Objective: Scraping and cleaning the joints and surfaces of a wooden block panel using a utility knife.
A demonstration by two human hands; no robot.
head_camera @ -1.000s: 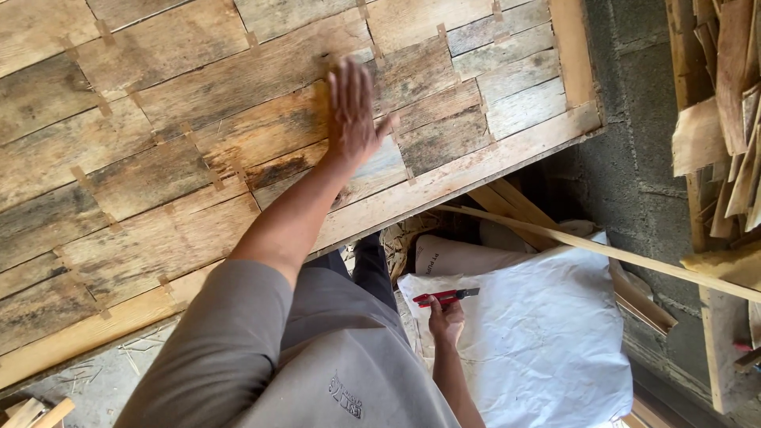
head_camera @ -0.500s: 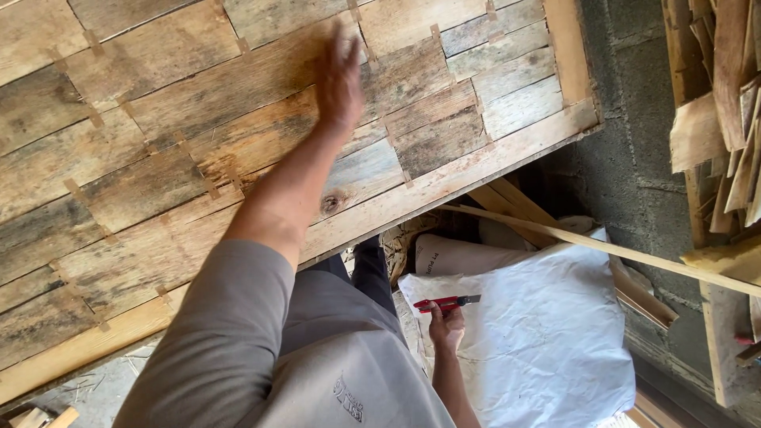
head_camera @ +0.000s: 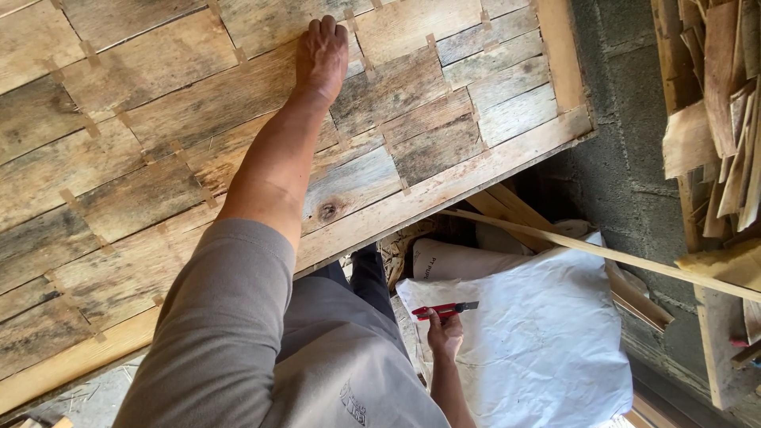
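Our left hand (head_camera: 321, 55) lies flat on the patched wooden panel (head_camera: 158, 158), fingers stretched out together near its upper edge, gripping nothing. Lower down, our right hand (head_camera: 445, 333) has its fingers closed round a red utility knife (head_camera: 444, 310), blade out, held over the crumpled white sheet (head_camera: 547, 333). A thin wooden strip (head_camera: 602, 254) crosses above the sheet. What lies beneath the panel is dark, and the wood scraps (head_camera: 721, 135) at right are cut off by the edge.

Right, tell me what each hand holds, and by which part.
The right hand grips a red utility knife around its handle, blade end pointing away. The left hand holds nothing; it lies flat on the wooden panel.
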